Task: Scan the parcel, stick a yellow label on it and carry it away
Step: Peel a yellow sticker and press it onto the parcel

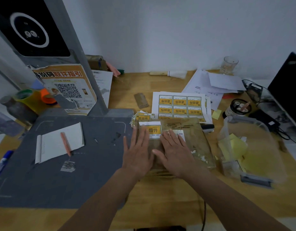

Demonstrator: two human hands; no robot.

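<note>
- Parcel (179, 144): flat brown packet lying on wooden desk (160, 194), just right of grey scanner base (60, 164); long axis running from near-left to far-right, slightly skewed to desk edge.
- Yellow label (153, 130): lying on parcel's far-left corner, printed characters upright toward wearer, white border showing.
- Left hand (138, 154): flat, fingers spread, palm down on parcel's left edge, fingertips touching label; nothing gripped.
- Right hand (174, 152): flat, fingers extended, pressing down on parcel centre beside label; nothing gripped.
- Label sheet (180, 106): lying past parcel, print inverted.
- Notepad (59, 142) with pen (66, 144): resting on scanner base.
</note>
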